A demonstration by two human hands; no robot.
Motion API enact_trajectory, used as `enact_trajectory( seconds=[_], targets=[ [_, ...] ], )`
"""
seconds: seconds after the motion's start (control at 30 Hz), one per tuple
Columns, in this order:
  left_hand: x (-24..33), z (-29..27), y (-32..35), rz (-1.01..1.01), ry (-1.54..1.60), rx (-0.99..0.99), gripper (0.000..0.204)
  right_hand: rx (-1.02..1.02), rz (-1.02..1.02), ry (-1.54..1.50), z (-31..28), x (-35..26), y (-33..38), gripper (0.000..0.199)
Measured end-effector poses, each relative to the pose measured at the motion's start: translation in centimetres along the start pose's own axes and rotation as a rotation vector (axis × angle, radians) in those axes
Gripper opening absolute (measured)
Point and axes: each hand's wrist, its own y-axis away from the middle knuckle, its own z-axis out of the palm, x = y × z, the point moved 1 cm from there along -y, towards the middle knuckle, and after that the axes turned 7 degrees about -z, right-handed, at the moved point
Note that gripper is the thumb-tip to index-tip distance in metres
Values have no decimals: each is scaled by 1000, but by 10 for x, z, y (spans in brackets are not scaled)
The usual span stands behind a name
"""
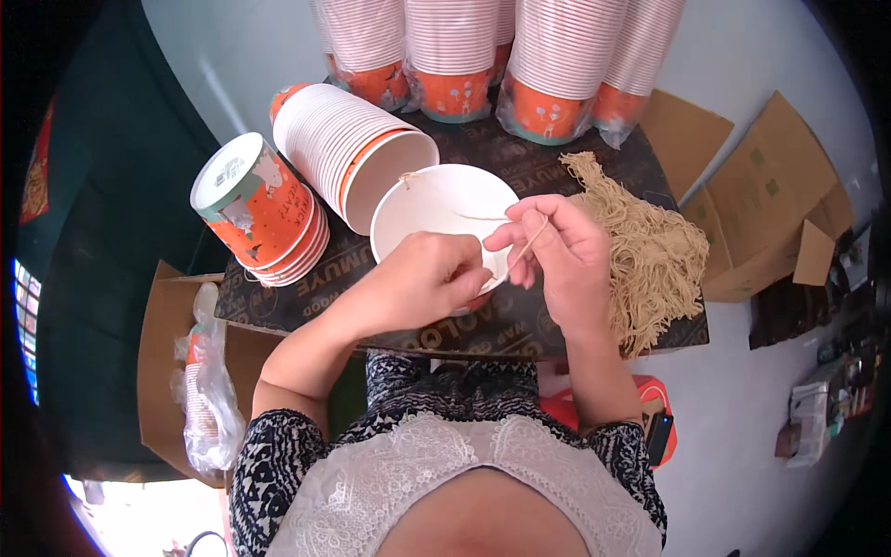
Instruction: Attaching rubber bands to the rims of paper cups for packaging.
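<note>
A white-lined paper bucket (432,200) stands mouth up at the near middle of the table, tilted toward me. A thin beige cord is knotted at its far left rim. My left hand (429,276) is closed at the near rim, with the cord's near part at its thumb and fingertips. Over the right side of the bucket, my right hand (561,255) pinches the cord (527,249), which loops across its fingers. Part of the cord also runs inside the bucket. What the left fingertips grip is partly hidden.
Beside my right hand lies a heap of beige cords (650,255). Nested orange buckets lie on their side (325,139), and a shorter stack stands upside down (264,209). Bagged bucket stacks (561,65) line the back. Cardboard boxes (766,186) flank the dark table (390,320).
</note>
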Motion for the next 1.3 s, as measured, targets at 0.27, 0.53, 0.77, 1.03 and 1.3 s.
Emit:
enact_trajectory(
  seconds=[0.27, 0.53, 0.77, 1.03, 1.3],
  targets=[
    [-2, 2, -11, -101, 307, -57, 23, -9, 227, -277, -6, 7, 8, 29],
    [-6, 7, -26, -307, 919, -198, 16, -18, 264, -484, -7, 13, 19, 29],
    [-6, 12, -30, -354, 904, -201, 9, -43, 156, -348, -12, 7, 18, 29],
    [-6, 15, -27, -333, 783, -251, 8, 36, 91, -289, -14, 2, 7, 25],
    [1, 21, -31, -301, 680, -315, 6, -25, -179, 248, -5, 3, -18, 23]
  ],
)
